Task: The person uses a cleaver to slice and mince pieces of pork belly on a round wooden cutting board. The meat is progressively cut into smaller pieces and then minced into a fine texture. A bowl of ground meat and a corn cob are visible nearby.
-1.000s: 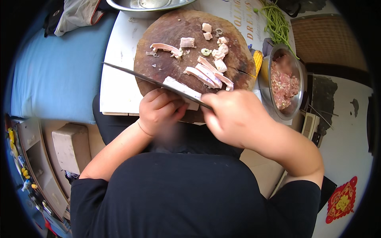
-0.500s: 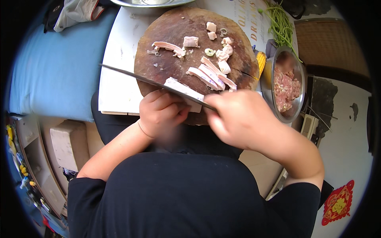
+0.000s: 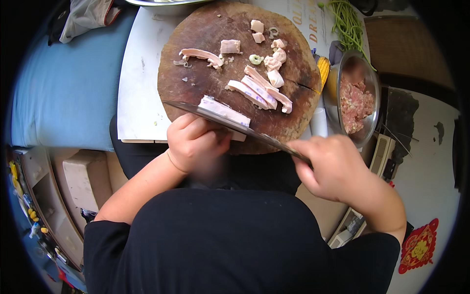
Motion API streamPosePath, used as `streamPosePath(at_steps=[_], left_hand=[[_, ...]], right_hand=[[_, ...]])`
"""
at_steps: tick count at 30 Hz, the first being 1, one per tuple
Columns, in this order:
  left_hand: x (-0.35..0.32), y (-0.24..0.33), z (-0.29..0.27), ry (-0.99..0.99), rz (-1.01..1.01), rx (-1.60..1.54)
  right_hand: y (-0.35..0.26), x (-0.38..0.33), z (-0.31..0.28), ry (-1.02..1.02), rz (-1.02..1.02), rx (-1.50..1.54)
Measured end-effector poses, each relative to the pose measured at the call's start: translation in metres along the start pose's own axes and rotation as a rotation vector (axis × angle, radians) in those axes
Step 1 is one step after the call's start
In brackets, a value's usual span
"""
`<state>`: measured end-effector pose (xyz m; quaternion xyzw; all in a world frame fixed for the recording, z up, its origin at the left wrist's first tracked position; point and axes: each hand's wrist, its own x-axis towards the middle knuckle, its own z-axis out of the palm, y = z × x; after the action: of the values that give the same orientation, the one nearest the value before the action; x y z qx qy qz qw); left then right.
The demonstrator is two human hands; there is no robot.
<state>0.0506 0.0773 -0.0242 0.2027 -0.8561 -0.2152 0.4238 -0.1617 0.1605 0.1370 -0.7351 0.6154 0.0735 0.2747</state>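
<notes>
A round wooden chopping board point(image 3: 205, 85) lies on a white table. My left hand point(image 3: 195, 141) presses down a pale slab of pork point(image 3: 223, 110) at the board's near edge, fingers curled. My right hand point(image 3: 333, 166) grips the handle of a long cleaver point(image 3: 230, 125), whose blade lies across the slab just beyond my left knuckles. Cut strips of pork point(image 3: 262, 91) lie in the middle of the board, and smaller pieces point(image 3: 230, 46) lie farther back.
A steel bowl of minced meat point(image 3: 356, 98) stands right of the board, with a corn cob point(image 3: 323, 69) beside it and green beans point(image 3: 346, 22) behind. A blue surface point(image 3: 63, 88) lies to the left. Another steel bowl's rim point(image 3: 161, 3) shows at the top.
My right hand has drawn back to the right along the cleaver's line, and the blade has slid right with it over the pork. My left hand keeps holding the slab.
</notes>
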Motion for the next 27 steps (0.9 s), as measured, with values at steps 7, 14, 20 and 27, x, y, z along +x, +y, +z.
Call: streamPosePath(at_steps=[7, 14, 20, 27], left_hand=[[-0.004, -0.004, 0.006, 0.065, 0.009, 0.049], [0.001, -0.002, 0.007, 0.094, 0.061, 0.026], [0.002, -0.002, 0.003, 0.074, 0.075, 0.030], [-0.002, -0.006, 0.005, 0.116, 0.078, 0.023]], right_hand=[[-0.029, 0.075, 0.009, 0.154, -0.175, 0.029], [0.014, -0.012, 0.002, -0.026, 0.046, 0.060], [-0.005, 0.034, 0.015, 0.104, -0.112, 0.016], [-0.003, 0.034, 0.021, 0.140, -0.049, 0.024]])
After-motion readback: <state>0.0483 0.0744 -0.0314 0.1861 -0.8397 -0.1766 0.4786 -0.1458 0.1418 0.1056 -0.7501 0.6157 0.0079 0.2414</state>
